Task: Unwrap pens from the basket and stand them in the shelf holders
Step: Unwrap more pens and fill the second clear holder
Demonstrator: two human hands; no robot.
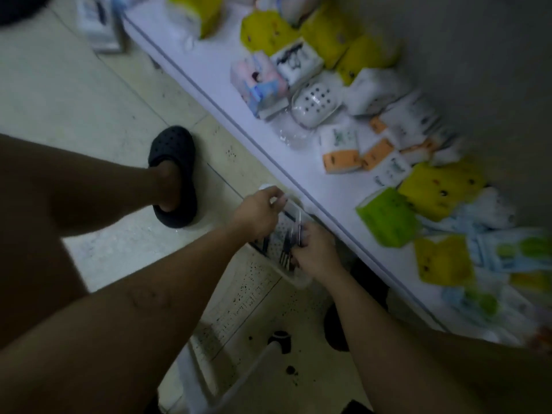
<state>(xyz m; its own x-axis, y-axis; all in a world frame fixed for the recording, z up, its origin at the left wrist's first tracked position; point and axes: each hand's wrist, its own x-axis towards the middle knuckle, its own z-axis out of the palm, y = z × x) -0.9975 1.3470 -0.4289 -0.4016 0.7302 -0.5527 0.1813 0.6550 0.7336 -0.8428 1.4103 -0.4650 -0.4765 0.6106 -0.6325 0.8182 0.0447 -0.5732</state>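
Clear-plastic pack of dark pens (287,233) held over white perforated plastic basket (294,280).
Left grip (259,215) pinches its top end, right grip (316,253) clasps lower end; basket on floor (89,94) by white shelf (209,67) front edge.

One head-worn camera looks steeply down, tilted, at the floor (59,94) beside a shelf (209,70).
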